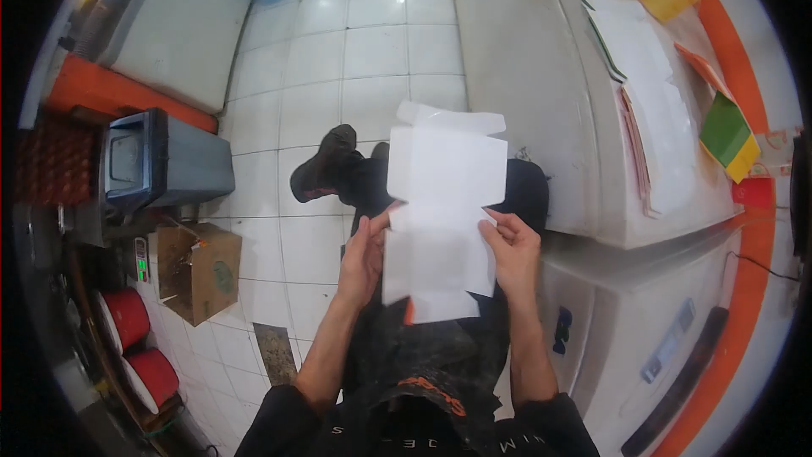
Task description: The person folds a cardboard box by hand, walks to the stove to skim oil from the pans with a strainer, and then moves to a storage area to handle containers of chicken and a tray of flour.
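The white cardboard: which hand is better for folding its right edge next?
Probably the right hand: its thumb lies on top of the white cardboard at that edge. The left hand is at the opposite edge, so it would likely have to reach across.

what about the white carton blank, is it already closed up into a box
No, the white carton blank is spread open as a sheet, not closed into a box.

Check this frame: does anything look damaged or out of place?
A dark patch left of the left forearm breaks the white floor tiles; missing tile or object, I can't tell. The held white sheet looks undamaged.
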Available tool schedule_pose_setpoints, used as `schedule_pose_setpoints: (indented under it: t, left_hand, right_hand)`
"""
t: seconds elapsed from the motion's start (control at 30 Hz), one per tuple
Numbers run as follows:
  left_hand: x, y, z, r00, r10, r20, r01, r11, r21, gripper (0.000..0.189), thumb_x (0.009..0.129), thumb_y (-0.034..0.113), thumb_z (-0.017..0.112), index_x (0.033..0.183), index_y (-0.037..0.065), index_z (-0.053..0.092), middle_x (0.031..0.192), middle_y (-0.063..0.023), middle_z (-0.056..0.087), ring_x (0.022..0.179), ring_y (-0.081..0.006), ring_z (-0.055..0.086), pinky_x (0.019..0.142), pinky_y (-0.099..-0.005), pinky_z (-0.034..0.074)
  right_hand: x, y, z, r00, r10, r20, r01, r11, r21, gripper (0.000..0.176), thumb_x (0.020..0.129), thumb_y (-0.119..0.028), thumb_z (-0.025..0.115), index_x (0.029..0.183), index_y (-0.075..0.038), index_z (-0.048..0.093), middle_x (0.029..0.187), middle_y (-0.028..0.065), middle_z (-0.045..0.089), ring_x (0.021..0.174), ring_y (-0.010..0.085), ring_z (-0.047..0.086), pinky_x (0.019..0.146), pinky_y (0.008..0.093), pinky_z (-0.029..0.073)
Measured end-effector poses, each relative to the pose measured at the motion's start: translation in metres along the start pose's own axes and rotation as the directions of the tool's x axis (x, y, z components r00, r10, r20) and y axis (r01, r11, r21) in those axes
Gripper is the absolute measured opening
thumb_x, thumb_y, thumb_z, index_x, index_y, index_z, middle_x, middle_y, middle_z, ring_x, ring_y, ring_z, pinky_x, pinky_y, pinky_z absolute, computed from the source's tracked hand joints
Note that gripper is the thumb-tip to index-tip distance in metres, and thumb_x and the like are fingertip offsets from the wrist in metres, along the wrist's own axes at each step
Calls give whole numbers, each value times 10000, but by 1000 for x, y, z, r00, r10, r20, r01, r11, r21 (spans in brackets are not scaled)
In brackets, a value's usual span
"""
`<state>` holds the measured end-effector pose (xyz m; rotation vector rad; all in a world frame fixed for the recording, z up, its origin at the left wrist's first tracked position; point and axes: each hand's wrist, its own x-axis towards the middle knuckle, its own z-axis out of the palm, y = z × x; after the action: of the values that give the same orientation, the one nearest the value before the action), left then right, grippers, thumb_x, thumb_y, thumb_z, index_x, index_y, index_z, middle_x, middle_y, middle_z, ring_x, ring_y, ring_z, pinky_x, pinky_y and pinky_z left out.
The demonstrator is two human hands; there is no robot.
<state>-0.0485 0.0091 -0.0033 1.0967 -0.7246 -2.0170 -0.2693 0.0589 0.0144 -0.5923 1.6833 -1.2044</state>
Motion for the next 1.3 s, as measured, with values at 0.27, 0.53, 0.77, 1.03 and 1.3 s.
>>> schedule_pose_setpoints:
  t: [0.27,0.53,0.77,1.03,1.3]
  left_hand:
    - [5,6,3,985,155,-70,-110,895,433,222,881,140,674,1030,-23,676,938,-53,693,833,-87,618,750,-264,500]
    - [-3,16,-4,995,71,76,-97,902,422,263,900,174,651,1065,-30,665,932,-58,694,811,-97,618,743,-269,503]
    - [-8,30,13,991,77,106,-127,766,630,268,908,188,642,1073,-24,656,956,-77,689,831,-99,606,735,-274,496]
    - [-1,22,-6,989,-127,79,143,959,-245,395,1013,317,452,1133,-16,626,957,-56,667,875,-122,627,801,-255,490]
    - [-5,20,1,951,-176,254,168,984,51,255,960,160,571,1108,-36,641,927,-27,667,815,-69,606,717,-215,488]
  right_hand:
    - [-20,-14,19,986,-122,117,141,973,-180,302,982,-202,532,1122,33,658,885,36,679,792,84,598,711,229,465]
    - [-9,-8,-2,925,81,371,-205,928,310,241,872,-38,661,1086,47,589,916,78,696,803,117,642,741,225,490]
    - [-17,-12,11,960,134,246,-135,991,-10,252,836,-92,717,985,92,632,881,128,694,783,134,644,723,247,504]
    - [-8,-3,4,985,129,117,-141,984,106,319,819,-139,752,951,124,631,848,142,694,738,141,651,701,244,504]
    - [-9,-1,7,983,68,169,-75,997,34,305,834,-164,743,931,105,637,804,129,694,724,120,641,687,230,500]
